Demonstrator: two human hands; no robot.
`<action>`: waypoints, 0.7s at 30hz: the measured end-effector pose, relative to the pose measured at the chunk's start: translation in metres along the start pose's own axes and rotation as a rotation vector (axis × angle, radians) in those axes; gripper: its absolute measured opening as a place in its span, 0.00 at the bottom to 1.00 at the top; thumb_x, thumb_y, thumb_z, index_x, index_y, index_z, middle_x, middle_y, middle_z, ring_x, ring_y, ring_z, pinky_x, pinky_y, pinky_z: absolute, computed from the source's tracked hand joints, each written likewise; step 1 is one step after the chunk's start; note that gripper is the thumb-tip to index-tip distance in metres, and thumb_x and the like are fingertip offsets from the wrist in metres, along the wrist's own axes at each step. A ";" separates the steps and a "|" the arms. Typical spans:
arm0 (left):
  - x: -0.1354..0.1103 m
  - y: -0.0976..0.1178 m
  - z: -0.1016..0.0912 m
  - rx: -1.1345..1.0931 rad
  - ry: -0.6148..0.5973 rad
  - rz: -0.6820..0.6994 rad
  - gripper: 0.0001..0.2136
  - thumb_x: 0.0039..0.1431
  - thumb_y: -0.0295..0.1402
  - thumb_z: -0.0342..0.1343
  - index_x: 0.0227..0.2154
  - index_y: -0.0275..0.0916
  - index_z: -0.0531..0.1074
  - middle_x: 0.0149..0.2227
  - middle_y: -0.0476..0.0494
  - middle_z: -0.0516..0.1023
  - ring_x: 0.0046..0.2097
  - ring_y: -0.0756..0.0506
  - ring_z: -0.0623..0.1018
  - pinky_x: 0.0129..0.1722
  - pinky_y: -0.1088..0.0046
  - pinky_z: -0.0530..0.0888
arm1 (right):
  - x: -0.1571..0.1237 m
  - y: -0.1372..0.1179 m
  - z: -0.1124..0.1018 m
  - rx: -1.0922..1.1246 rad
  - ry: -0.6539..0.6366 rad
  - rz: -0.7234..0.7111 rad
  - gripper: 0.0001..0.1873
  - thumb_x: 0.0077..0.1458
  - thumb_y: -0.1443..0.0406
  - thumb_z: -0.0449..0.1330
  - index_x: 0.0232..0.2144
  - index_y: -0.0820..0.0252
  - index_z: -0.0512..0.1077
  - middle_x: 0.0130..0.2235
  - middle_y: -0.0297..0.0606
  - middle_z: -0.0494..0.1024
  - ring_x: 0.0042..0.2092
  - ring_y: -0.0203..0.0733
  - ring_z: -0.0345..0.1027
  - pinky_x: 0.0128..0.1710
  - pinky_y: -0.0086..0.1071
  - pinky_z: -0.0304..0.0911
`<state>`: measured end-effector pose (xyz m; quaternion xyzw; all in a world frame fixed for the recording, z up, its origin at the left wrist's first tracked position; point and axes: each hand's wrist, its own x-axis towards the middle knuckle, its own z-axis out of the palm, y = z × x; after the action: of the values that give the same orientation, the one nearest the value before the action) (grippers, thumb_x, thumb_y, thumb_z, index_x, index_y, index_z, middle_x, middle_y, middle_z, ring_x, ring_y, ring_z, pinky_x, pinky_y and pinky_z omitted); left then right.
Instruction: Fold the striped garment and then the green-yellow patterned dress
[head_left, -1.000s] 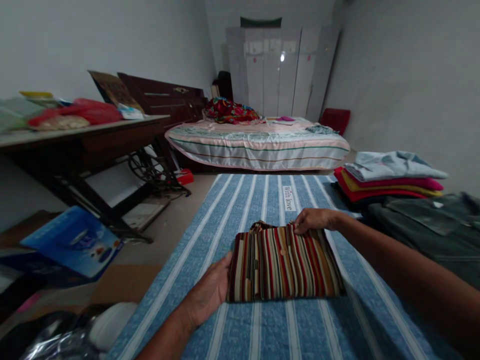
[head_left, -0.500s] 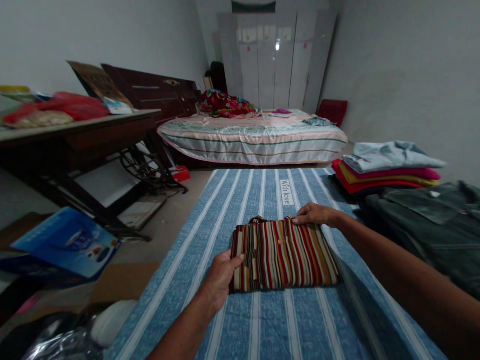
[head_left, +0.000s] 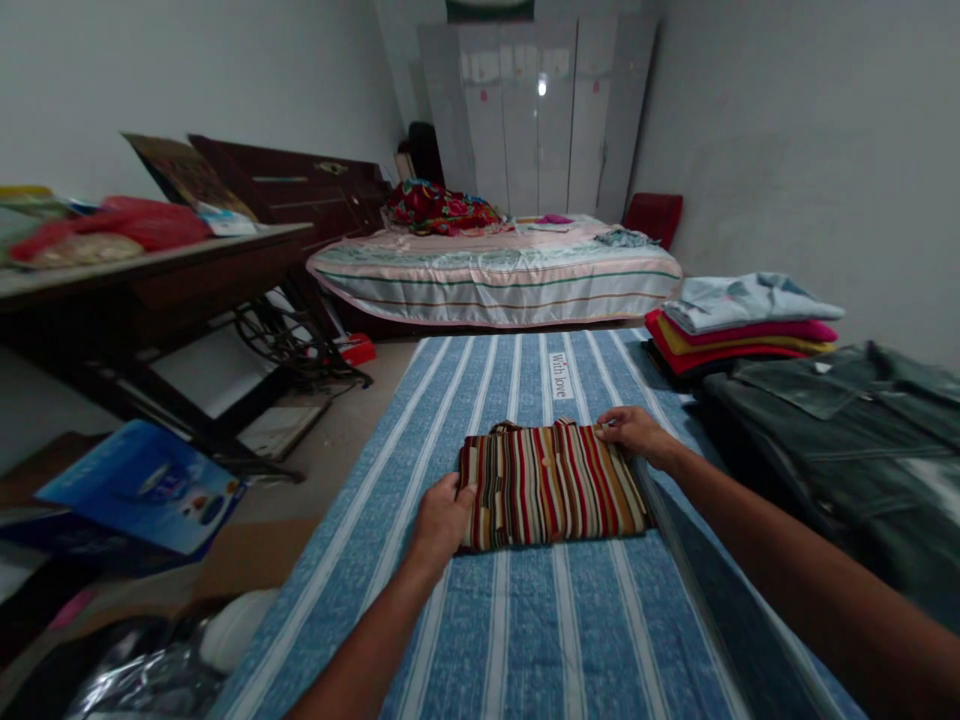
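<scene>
A folded striped shirt (head_left: 551, 485), in red, brown and cream, lies on a blue striped cloth (head_left: 525, 620) spread over a work surface. My left hand (head_left: 442, 518) grips the shirt's near left corner, thumb on top. My right hand (head_left: 636, 433) holds the far right corner with fingers curled on the edge.
A stack of folded clothes (head_left: 739, 325) sits at the right, with a dark green garment (head_left: 840, 440) in front of it. A bed (head_left: 495, 275) stands beyond, a wardrobe (head_left: 525, 120) behind it. At left are a sewing table (head_left: 150, 290) and a blue box (head_left: 142, 485).
My left hand has closed onto the shirt's left corner, where it earlier lay flat beside it. My right hand slid to the far right corner. The view shifted slightly.
</scene>
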<state>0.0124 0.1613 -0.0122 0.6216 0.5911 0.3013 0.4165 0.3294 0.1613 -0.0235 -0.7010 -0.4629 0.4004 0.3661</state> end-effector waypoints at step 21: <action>-0.067 0.026 0.079 1.026 -0.104 0.677 0.27 0.57 0.19 0.38 0.61 0.33 0.53 0.64 0.31 0.54 0.65 0.37 0.54 0.60 0.50 0.57 | -0.115 0.036 0.063 -1.194 0.256 -0.945 0.28 0.55 0.77 0.48 0.58 0.69 0.59 0.58 0.55 0.64 0.59 0.57 0.56 0.52 0.48 0.59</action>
<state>0.0853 0.0837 -0.0184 0.9097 0.4097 0.0634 -0.0262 0.2569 0.0506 -0.0553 -0.5486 -0.8045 -0.2002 0.1087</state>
